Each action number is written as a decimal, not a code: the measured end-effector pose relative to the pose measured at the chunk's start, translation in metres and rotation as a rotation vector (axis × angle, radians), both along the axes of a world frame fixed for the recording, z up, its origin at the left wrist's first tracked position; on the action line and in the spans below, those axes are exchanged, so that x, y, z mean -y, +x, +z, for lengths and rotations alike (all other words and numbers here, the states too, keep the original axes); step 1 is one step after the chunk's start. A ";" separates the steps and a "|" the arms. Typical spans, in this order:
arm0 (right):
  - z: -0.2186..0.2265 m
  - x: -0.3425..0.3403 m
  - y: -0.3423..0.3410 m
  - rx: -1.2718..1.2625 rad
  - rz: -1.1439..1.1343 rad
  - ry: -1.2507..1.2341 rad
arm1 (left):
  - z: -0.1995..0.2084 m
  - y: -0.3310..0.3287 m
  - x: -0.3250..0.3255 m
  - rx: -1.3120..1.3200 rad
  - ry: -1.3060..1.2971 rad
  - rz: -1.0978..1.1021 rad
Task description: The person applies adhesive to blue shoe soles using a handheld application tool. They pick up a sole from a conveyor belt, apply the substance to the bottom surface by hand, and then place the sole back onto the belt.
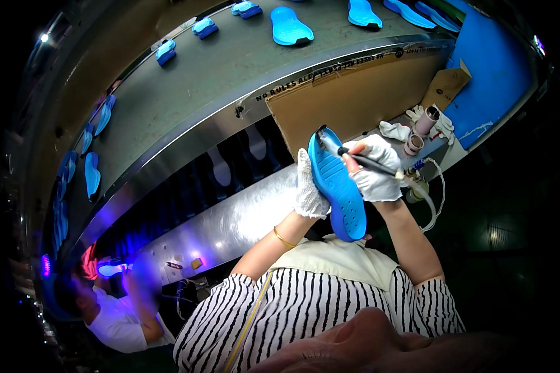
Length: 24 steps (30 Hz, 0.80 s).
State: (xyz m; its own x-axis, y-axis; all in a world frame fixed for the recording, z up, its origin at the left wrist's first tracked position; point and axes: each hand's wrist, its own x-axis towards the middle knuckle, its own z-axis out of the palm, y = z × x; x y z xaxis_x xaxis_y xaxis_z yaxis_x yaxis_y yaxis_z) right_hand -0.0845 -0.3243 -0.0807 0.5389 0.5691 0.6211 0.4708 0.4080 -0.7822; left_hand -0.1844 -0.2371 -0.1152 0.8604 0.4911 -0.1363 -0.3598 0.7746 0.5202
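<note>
My left hand (308, 191), in a white knit glove, grips a blue shoe sole (341, 189) by its left side. The sole stands tilted with its black-tipped end up and its inner face, grooved and dotted with small holes, turned toward me. In my right hand (381, 171), also gloved with some fingertips bare, is a black-handled brush (370, 163). Its pale bristles touch the inside of the sole near the upper end. From the brush's back end a clear hose (430, 211) curves down at the right.
Blue soles (289, 28) lie along a dark green conveyor belt (211, 68) beyond a metal rail. A cardboard sheet (348, 99) leans there. Spools (425, 121) and white gloves (394, 130) rest at the right. A co-worker (115, 317) works under violet light at the lower left.
</note>
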 end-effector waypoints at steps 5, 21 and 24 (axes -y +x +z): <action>0.000 0.008 -0.011 -0.202 0.170 -0.043 | -0.004 -0.004 -0.008 0.068 -0.080 -0.040; -0.011 0.033 -0.027 0.093 0.153 -0.131 | 0.001 -0.008 -0.032 -0.013 -0.037 -0.208; -0.031 0.046 -0.019 -0.150 0.295 -0.220 | -0.018 -0.018 -0.034 -0.014 0.036 -0.275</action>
State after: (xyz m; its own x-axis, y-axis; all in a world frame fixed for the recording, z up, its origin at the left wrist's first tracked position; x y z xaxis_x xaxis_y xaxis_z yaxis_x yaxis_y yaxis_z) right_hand -0.1031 -0.3704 -0.1115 0.4083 0.8235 0.3939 0.2323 0.3236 -0.9173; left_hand -0.2021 -0.2032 -0.1333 0.9601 0.2440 -0.1363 -0.1309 0.8233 0.5523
